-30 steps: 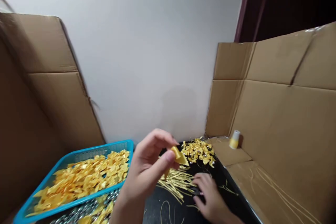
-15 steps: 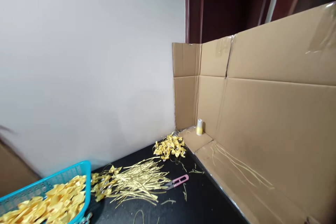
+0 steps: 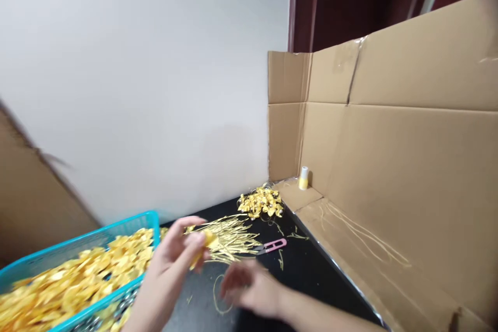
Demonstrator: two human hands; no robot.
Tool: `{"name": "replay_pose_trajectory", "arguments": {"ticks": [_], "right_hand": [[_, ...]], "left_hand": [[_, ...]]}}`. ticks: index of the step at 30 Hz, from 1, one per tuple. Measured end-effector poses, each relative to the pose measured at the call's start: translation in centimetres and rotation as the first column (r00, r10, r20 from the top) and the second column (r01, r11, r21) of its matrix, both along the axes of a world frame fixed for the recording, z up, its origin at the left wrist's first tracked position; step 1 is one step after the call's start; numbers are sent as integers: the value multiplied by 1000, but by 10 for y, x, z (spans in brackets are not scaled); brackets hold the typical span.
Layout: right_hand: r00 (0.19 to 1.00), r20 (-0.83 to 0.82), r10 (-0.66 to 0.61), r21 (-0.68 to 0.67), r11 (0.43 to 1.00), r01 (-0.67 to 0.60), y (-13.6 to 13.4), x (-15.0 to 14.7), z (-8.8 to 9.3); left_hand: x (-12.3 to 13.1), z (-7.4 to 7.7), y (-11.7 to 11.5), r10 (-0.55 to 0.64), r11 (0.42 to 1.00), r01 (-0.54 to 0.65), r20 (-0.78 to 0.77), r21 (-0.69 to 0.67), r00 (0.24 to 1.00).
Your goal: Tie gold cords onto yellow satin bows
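Note:
My left hand is raised above the black tabletop, its thumb and fingers pinched on a small folded yellow ribbon piece. My right hand hovers low over the table beside a loose loop of gold thread; it is smeared by motion and its fingers do not show clearly. Just beyond both hands lies a heap of cut gold strands. Pink thread snips rest to the right of that heap.
A blue mesh basket full of yellow ribbon pieces sits at the left. Finished yellow bows are piled near the back corner. A yellow thread spool stands on cardboard. Cardboard walls rise at the right and left.
Half a second ago neither hand was in view; both are back now, the left still pinching the yellow piece. The camera has swung slightly left and down.

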State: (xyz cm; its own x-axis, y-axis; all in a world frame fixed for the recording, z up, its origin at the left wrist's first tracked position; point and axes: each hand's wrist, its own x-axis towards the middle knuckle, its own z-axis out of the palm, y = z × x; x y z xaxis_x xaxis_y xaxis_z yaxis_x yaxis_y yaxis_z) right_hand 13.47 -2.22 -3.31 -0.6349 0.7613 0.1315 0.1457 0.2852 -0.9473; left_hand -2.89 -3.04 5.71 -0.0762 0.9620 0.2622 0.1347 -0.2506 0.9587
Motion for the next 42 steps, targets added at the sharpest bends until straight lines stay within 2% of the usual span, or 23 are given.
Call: {"name": "replay_pose_trajectory", "arguments": {"ticks": [2, 4, 8, 10, 14, 17, 21, 24, 28, 34, 39, 42], "right_hand": [[985, -148, -86, 11, 996, 89, 19, 13, 15], [945, -293, -143, 18, 988, 155, 32, 20, 34], [932, -352, -87, 64, 991, 117, 38, 15, 66], [926, -373, -54, 83, 992, 92, 37, 10, 75], [926, -377, 28, 186, 981, 46, 35, 3, 82], [930, -364, 61, 231, 973, 27, 33, 0, 83], [929, -369, 22, 241, 968, 73, 27, -2, 81], [916, -400, -10, 274, 953, 130, 23, 0, 79], [915, -403, -12, 297, 944, 143, 16, 3, 79], [913, -408, -25, 338, 925, 176, 9, 6, 86], [907, -421, -24, 359, 913, 191, 9, 11, 86], [918, -395, -43, 409, 886, 218, 7, 15, 86]], "left_hand": [[12, -2, 1, -86, 996, 86, -1, -24, 996], [20, 1, 3, -165, 986, 165, -21, 9, 986], [25, 10, 6, -335, 940, 336, -22, 57, 942], [24, 13, 5, -344, 934, 342, -3, 99, 939], [22, 12, 0, -279, 947, 275, 2, 166, 960], [21, 9, -6, -193, 955, 200, -55, 221, 980], [18, 8, -17, -29, 945, 90, -192, 315, 981], [16, 10, -27, 85, 936, 27, -300, 351, 950], [19, 13, -36, 82, 945, 43, -363, 324, 928], [29, 14, -39, 76, 947, 23, -294, 320, 953], [27, 10, -37, 154, 932, -36, -305, 360, 940], [25, 9, -36, 225, 888, -65, -307, 455, 925]]}}
